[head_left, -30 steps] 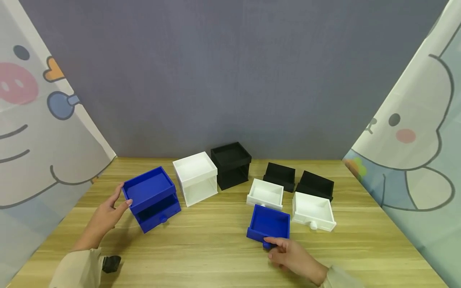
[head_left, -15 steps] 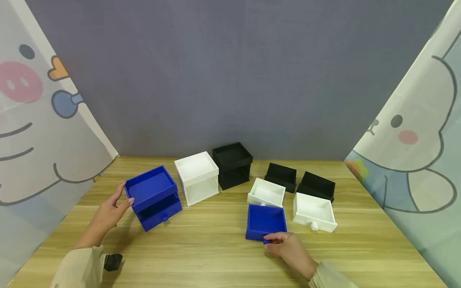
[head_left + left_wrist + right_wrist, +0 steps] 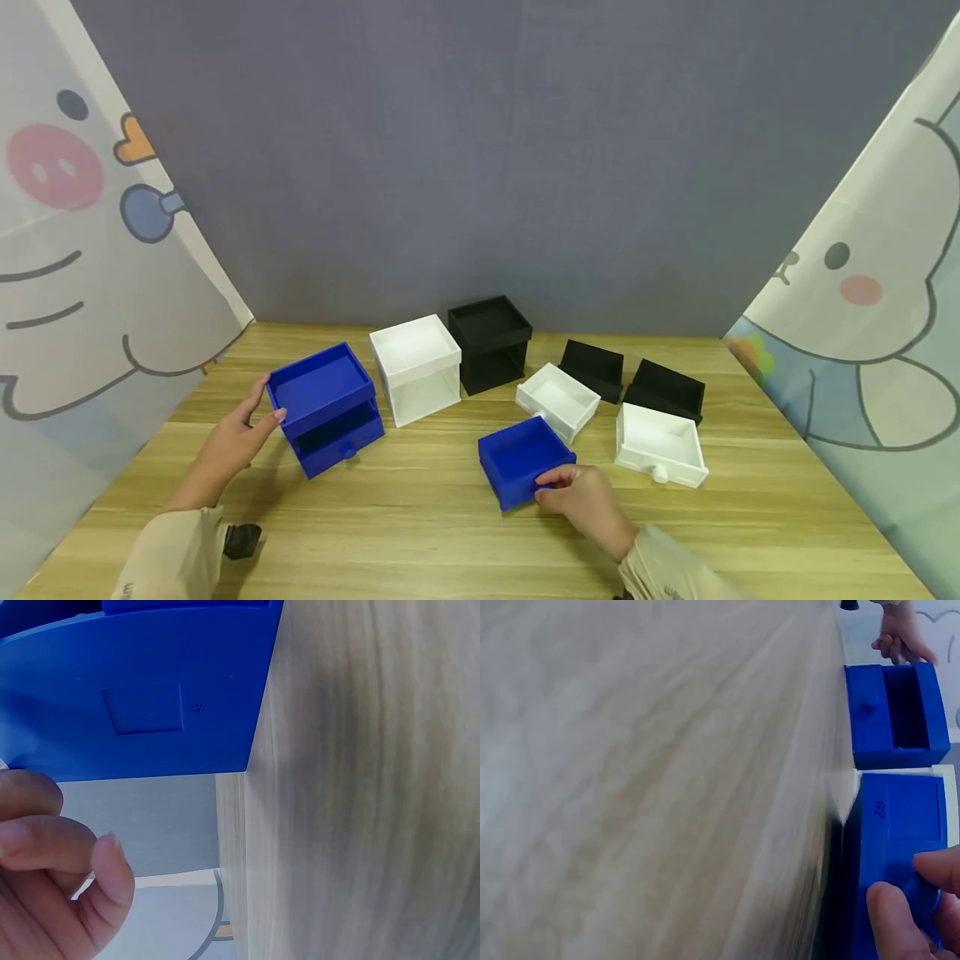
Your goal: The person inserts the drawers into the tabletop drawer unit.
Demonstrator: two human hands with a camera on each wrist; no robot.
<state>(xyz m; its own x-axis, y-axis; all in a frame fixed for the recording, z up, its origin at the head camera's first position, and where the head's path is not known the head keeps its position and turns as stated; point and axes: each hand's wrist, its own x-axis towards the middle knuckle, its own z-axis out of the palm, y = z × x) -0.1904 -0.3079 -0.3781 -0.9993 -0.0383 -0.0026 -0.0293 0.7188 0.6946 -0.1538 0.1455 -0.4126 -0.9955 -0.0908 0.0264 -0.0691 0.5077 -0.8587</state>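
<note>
At the left stands a blue two-level drawer cabinet (image 3: 322, 408) with its upper slot open and a knobbed drawer in the lower one. My left hand (image 3: 228, 446) holds the cabinet's left side near the top, thumb at the front corner; its other fingers curl in the left wrist view. My right hand (image 3: 588, 504) pinches the knob (image 3: 921, 895) of a loose blue drawer (image 3: 525, 454) between thumb and finger. That drawer is turned at an angle, its knob side towards the hand. Whether it is off the table, I cannot tell.
Behind are a white cabinet (image 3: 416, 367) and a black cabinet (image 3: 491, 342) with open fronts. Two white drawers, one turned (image 3: 558, 398) and one further right (image 3: 660, 442), lie before two black drawers, nearer (image 3: 592, 367) and farther right (image 3: 666, 387). A grey wall (image 3: 480, 167) stands behind.
The right hand has gone from touching the blue drawer's knob to pinching it. The drawer has moved left and turned. The nearer white drawer has turned too. The left hand stays at the cabinet.
</note>
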